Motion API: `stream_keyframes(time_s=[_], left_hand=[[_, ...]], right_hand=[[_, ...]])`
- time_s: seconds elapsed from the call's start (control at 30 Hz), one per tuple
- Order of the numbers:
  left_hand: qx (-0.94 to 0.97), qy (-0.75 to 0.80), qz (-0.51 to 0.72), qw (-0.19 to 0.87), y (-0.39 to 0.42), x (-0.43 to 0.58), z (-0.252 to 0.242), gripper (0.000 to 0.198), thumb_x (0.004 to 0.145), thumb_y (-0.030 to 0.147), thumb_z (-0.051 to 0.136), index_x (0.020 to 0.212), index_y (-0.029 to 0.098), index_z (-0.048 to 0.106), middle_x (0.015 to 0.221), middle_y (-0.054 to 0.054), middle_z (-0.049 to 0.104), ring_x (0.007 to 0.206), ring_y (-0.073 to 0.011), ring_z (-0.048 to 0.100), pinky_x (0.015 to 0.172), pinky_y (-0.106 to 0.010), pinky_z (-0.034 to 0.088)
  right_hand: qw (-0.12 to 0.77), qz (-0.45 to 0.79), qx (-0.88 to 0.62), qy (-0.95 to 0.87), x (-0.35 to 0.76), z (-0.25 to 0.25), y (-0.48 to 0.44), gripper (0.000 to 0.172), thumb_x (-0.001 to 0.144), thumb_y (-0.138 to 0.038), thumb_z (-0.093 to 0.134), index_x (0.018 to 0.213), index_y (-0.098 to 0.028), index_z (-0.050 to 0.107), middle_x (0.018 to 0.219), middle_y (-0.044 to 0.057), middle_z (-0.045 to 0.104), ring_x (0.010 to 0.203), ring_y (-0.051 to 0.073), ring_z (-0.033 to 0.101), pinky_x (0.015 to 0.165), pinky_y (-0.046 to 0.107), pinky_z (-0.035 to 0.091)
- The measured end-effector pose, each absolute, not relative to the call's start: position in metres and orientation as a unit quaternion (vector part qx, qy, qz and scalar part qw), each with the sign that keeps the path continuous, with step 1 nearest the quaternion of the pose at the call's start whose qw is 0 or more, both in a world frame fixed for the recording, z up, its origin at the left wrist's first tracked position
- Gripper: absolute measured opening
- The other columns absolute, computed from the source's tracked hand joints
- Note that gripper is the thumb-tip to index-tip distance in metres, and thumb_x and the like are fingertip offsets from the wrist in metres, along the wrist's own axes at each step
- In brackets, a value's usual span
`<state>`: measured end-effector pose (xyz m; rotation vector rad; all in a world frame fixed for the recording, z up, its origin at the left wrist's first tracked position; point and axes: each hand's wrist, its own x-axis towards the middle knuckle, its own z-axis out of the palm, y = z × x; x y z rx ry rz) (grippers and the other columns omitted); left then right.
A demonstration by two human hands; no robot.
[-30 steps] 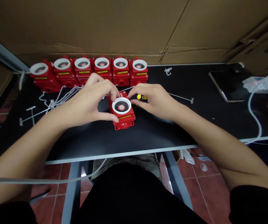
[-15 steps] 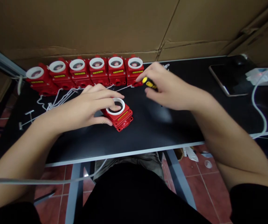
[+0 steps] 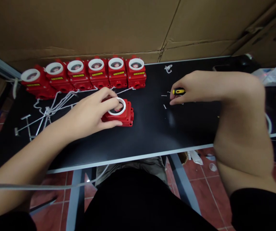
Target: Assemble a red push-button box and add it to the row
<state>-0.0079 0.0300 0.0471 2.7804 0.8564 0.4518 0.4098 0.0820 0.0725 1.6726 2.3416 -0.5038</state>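
Note:
My left hand [image 3: 96, 109] is wrapped over a red box with a white ring [image 3: 129, 112], one finger reaching inside the ring. The box lies on the black table, and its left part is hidden under the palm. Off to the right, my right hand [image 3: 188, 87] is closed around a screwdriver with a yellow and black handle [image 3: 178, 91]; its shaft is hidden. Beside the right fingertips lie small screws [image 3: 164, 106] on the tabletop. Whether those fingertips touch a screw I cannot tell.
Several matching red boxes [image 3: 117, 73] stand in a row along the cardboard wall. White cords with metal T-shaped bars [image 3: 27, 117] lie at the left. A bundled white cord [image 3: 168, 69] sits at the back. A phone [image 3: 221, 68] is partly hidden by my right arm.
My right hand moved right with the screwdriver, away from the row of boxes, down near the screws. The red box under my left hand turned slightly and shifted a little left.

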Motion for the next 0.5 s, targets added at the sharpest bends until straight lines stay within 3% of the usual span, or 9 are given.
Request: stream_keyframes(time_s=[0.1,0.23,0.4,0.5], left_hand=[[0.936,0.290,0.157,0.122,0.031,-0.006,0.046,0.029,0.114,0.050,0.081,0.124,0.024,0.070,0.138,-0.015,0.074,0.116,-0.0343,0.074,0.101,-0.043,0.059],[0.927,0.312,0.139,0.156,0.032,-0.004,0.048,0.028,0.111,0.047,0.082,0.122,0.025,0.069,0.131,-0.012,0.074,0.108,-0.0309,0.073,0.094,-0.040,0.056],[0.919,0.339,0.115,0.166,0.031,0.000,0.052,0.034,0.107,0.053,0.085,0.116,0.027,0.065,0.133,-0.011,0.074,0.106,-0.0312,0.073,0.091,-0.039,0.054],[0.919,0.344,0.112,0.157,0.030,0.001,0.050,0.037,0.105,0.054,0.083,0.114,0.027,0.061,0.131,-0.011,0.074,0.107,-0.0325,0.074,0.092,-0.040,0.055]], right_hand=[[0.065,-0.198,0.534,0.820,0.426,0.063,0.090,0.024,0.092,-0.053,0.100,0.082,-0.033,0.090,0.076,0.003,0.080,0.061,0.026,0.068,0.062,0.046,0.051],[0.022,-0.151,0.506,0.849,0.451,0.069,0.099,0.023,0.102,-0.043,0.096,0.085,-0.027,0.092,0.072,0.003,0.081,0.057,0.019,0.063,0.058,0.040,0.043],[0.050,-0.134,0.560,0.816,0.439,0.082,0.095,0.013,0.098,-0.026,0.099,0.087,-0.025,0.093,0.077,0.002,0.085,0.062,0.017,0.067,0.063,0.039,0.044],[0.071,-0.178,0.542,0.819,0.416,0.079,0.087,0.011,0.093,-0.029,0.104,0.093,-0.026,0.094,0.079,0.001,0.085,0.065,0.018,0.069,0.065,0.038,0.045]])
